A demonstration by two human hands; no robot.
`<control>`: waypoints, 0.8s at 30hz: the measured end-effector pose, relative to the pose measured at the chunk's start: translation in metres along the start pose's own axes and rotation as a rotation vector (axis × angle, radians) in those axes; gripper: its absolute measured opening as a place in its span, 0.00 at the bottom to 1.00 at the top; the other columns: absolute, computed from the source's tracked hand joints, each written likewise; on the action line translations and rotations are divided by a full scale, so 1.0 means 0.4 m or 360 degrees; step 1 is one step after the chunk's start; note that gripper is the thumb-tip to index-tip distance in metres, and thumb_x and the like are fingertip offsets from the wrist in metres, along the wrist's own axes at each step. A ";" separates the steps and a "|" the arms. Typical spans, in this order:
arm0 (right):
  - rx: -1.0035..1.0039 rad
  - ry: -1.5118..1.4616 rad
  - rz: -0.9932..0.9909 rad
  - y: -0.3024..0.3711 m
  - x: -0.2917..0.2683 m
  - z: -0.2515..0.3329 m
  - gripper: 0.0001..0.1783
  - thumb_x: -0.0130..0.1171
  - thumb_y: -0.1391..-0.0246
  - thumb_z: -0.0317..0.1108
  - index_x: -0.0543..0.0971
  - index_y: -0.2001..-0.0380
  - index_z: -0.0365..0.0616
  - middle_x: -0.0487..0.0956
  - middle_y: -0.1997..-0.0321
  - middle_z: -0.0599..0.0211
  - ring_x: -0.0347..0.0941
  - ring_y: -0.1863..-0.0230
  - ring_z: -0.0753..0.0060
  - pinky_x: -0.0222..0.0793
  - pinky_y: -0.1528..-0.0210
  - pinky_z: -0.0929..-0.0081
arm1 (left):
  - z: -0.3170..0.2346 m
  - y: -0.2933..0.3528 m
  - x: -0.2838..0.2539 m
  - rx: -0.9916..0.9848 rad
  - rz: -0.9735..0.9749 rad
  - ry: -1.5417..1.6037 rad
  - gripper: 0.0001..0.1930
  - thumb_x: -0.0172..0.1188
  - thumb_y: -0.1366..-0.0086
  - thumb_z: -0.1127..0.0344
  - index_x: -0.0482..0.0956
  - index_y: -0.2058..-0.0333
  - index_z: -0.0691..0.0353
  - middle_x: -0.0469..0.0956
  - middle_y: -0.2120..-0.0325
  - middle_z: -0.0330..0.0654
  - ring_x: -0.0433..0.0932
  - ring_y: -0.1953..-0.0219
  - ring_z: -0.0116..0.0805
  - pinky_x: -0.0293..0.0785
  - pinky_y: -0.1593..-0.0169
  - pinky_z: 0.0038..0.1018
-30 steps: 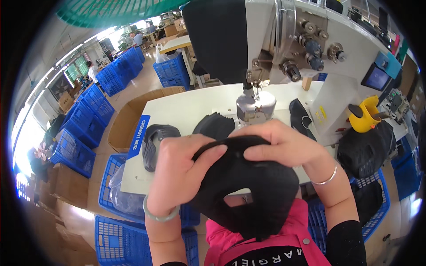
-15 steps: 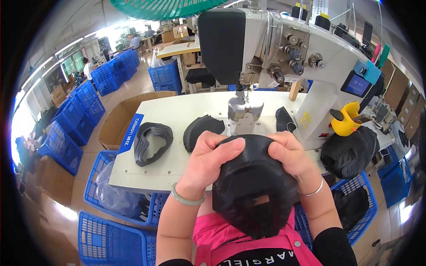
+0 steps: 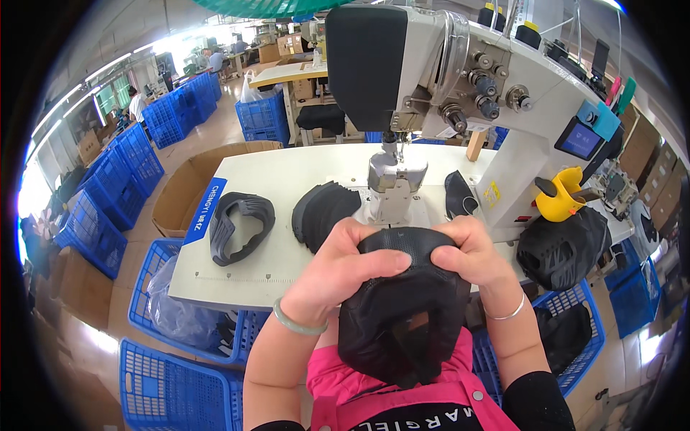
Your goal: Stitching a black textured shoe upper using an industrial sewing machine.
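Black mesh made up the shoe upper (image 3: 406, 309) that both hands held up over the person's lap, just in front of the table (image 3: 287, 179) edge. The left hand (image 3: 338, 276) was closed on the upper's left side, thumb lying across its top edge and fingers curled behind. The right hand (image 3: 471, 258) pinched the top right edge, fingers bent over the rim and thumb underneath. A pale green bangle (image 3: 295, 327) sat on the left wrist and a thin silver one (image 3: 507, 314) on the right. The upper hung down against a pink apron (image 3: 345, 391), its opening facing the camera.

Beyond the hands, a stack of black pieces (image 3: 323, 210) lay on the white table just left of the sewing machine's post (image 3: 394, 183). Further left lay a grey-black upper (image 3: 241, 224), spread flat and well apart from the hands. Another dark piece (image 3: 458, 194) rested to the right of the post. The sewing machine (image 3: 467, 79) rose over the table's far side, with a small blue screen (image 3: 581, 140) on its right end and a yellow holder (image 3: 560, 195) below that.

Blue crates (image 3: 165, 373) stood under and left of the table, one holding a plastic bag (image 3: 176, 316). A cardboard box (image 3: 190, 190) sat beside the table's left end. More blue crates (image 3: 172, 118) lined the aisle far back.
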State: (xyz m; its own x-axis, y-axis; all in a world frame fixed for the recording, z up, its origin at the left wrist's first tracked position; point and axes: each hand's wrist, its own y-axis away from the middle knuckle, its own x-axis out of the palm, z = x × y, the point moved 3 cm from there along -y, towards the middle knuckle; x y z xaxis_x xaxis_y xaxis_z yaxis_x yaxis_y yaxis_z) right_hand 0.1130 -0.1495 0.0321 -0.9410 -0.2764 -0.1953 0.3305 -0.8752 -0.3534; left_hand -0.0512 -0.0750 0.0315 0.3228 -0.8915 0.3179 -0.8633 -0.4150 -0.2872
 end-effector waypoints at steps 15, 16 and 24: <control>0.0161 -0.0281 -0.0180 0.008 0.023 -0.018 0.16 0.53 0.47 0.34 0.74 0.60 0.30 0.76 0.67 0.70 0.68 0.68 0.84 0.65 0.63 0.84 | 0.013 0.032 0.000 -0.0281 -0.0187 0.0043 0.14 0.53 0.39 0.65 0.76 0.63 0.73 0.76 0.73 0.36 0.72 0.71 0.18 0.69 0.67 0.15; 0.0164 -0.0280 -0.0183 0.005 0.020 -0.016 0.16 0.53 0.47 0.34 0.74 0.60 0.30 0.76 0.67 0.70 0.68 0.68 0.84 0.65 0.63 0.84 | 0.016 0.031 -0.001 -0.0283 -0.0184 0.0046 0.14 0.53 0.39 0.65 0.76 0.63 0.73 0.76 0.73 0.36 0.72 0.71 0.18 0.69 0.67 0.15; 0.0499 -0.0241 0.0026 -0.040 0.036 0.000 0.15 0.63 0.55 0.37 0.77 0.70 0.35 0.74 0.75 0.77 0.66 0.73 0.88 0.62 0.70 0.85 | 0.030 0.021 -0.012 -0.0362 -0.0112 -0.0235 0.12 0.56 0.43 0.68 0.76 0.65 0.73 0.76 0.73 0.36 0.70 0.72 0.18 0.68 0.67 0.16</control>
State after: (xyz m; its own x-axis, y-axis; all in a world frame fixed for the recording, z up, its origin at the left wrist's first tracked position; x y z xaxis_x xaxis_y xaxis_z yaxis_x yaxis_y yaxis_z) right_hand 0.0941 -0.1392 0.0350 -0.9436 -0.3268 -0.0527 0.3293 -0.9430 -0.0482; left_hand -0.0553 -0.0763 0.0168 0.4239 -0.8856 0.1897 -0.8962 -0.4404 -0.0535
